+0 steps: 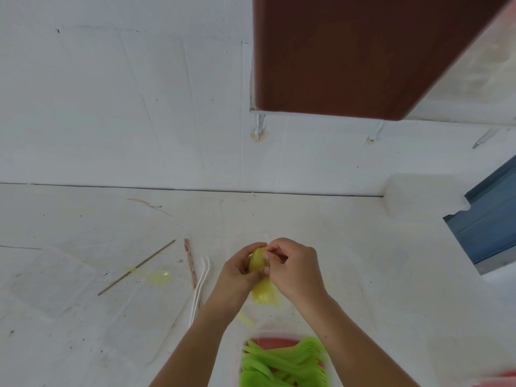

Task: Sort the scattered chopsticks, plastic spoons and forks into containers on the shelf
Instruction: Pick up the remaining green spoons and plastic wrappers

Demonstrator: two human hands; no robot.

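1. Centrally, both hands meet over the white surface [83,219]: the left hand [237,270] and the right hand [296,266] together clasp a stack of yellow spoons [258,259], bowls up between the fingers, handles fanning out below at the wrists.
2. How many spoons are in the stack cannot be told; the fingers cover its middle.
3. Left of the hands lie two thin white utensils [199,286] side by side, their ends too faint to say fork or spoon.
4. Beside them lies a reddish chopstick [190,262], and further left a brown chopstick [136,267] lies slanted across a single pale yellow spoon [160,277], which is nearly washed out against the surface.
5. At the bottom edge a red-rimmed container [276,342] holds green forks [284,364]; it is blurred and cut off by the frame.
6. A small yellow piece [245,319] shows under the left forearm, mostly hidden.
7. Above, a brown shelf [349,51] juts from the wall, seen from below only.
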